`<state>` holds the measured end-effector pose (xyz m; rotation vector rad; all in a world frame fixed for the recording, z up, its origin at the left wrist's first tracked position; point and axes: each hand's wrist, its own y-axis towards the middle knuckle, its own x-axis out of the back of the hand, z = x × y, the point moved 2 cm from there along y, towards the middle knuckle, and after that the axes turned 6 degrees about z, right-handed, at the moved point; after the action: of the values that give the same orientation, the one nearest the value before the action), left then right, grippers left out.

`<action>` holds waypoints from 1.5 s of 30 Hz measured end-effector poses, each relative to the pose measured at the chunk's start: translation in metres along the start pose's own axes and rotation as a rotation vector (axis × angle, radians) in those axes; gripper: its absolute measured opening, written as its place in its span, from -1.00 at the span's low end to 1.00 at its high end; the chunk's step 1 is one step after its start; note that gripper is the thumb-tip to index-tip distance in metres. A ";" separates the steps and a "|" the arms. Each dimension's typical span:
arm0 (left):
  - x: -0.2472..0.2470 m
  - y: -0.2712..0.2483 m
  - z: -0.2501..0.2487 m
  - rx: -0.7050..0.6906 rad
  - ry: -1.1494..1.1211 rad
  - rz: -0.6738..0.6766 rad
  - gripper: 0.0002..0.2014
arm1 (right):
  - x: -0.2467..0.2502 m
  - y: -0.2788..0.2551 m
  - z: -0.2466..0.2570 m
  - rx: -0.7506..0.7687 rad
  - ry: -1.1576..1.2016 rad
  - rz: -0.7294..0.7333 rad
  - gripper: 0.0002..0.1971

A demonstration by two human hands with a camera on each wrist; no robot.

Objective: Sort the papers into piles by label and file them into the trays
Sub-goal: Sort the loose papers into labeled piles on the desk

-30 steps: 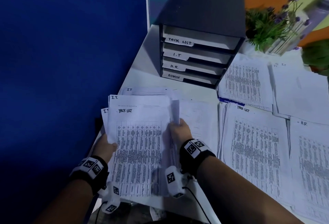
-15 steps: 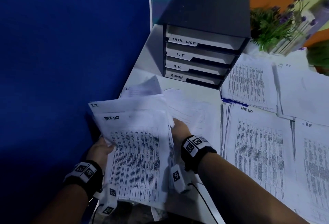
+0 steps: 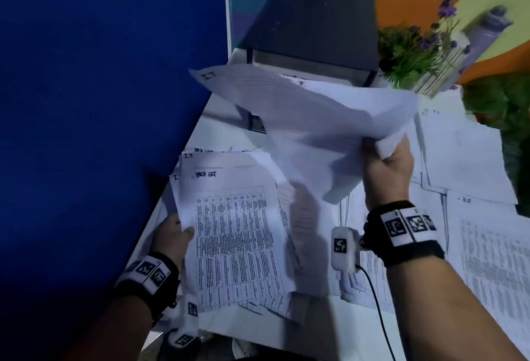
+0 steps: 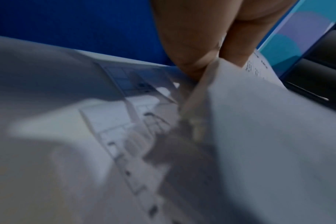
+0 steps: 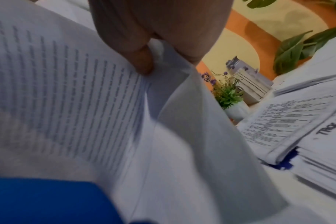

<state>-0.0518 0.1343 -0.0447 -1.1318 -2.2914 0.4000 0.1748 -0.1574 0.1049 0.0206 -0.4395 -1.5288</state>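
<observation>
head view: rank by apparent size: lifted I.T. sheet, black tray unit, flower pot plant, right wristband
1. lifted I.T. sheet, though nearness to the camera inflates it
2. black tray unit, partly hidden by the sheet
3. flower pot plant
4. right wristband

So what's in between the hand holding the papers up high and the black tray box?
In the head view, the lifted I.T. sheet itself fills that stretch: the right hand pinches its near corner, and the sheet spreads back in front of the tray box, hiding its tray fronts.

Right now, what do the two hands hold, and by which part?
Right hand pinches the I.T. sheet at its lower right corner. Left hand grips the paper stack by its left edge.
</observation>
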 end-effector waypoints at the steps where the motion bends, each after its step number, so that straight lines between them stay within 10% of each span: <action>1: -0.006 -0.003 -0.006 -0.023 0.002 0.018 -0.80 | 0.004 0.002 0.008 -0.027 0.155 -0.013 -0.73; 7: -0.036 -0.017 -0.019 -0.047 -0.117 0.167 -0.24 | -0.011 -0.034 -0.015 -0.482 0.173 0.290 -0.62; 11: -0.048 -0.027 -0.016 0.124 -0.283 0.183 -0.81 | -0.019 -0.083 -0.078 -0.648 -0.153 0.487 -0.61; 14: -0.055 -0.030 -0.011 0.284 -0.534 0.213 -0.48 | -0.023 -0.105 -0.100 -0.691 -0.165 0.533 -0.64; 17: -0.052 -0.015 0.002 0.197 -0.203 0.181 -0.17 | -0.026 -0.112 -0.106 -0.693 -0.177 0.530 -0.63; 22: -0.052 -0.020 -0.002 0.056 0.028 0.099 -0.77 | -0.020 -0.106 -0.118 -0.642 -0.251 0.425 -0.89; 30: -0.049 -0.017 0.005 -0.021 -0.105 0.234 -0.83 | -0.025 -0.102 -0.094 -0.670 0.066 0.323 -0.64; 38: -0.045 -0.020 0.006 0.078 -0.428 0.278 -0.85 | -0.034 -0.110 -0.048 -0.732 0.528 0.540 -0.72; 43: -0.041 -0.020 0.003 0.160 -0.566 0.259 -0.62 | -0.022 -0.096 -0.091 -0.558 -0.492 0.575 -0.76; 45: -0.043 -0.023 0.001 0.124 -0.543 0.305 -0.85 | -0.024 -0.103 -0.099 -0.614 -0.526 0.645 -0.62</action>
<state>-0.0457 0.0859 -0.0485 -1.4477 -2.4885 1.0642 0.1055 -0.1659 -0.0213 -0.9331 -0.3223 -0.9556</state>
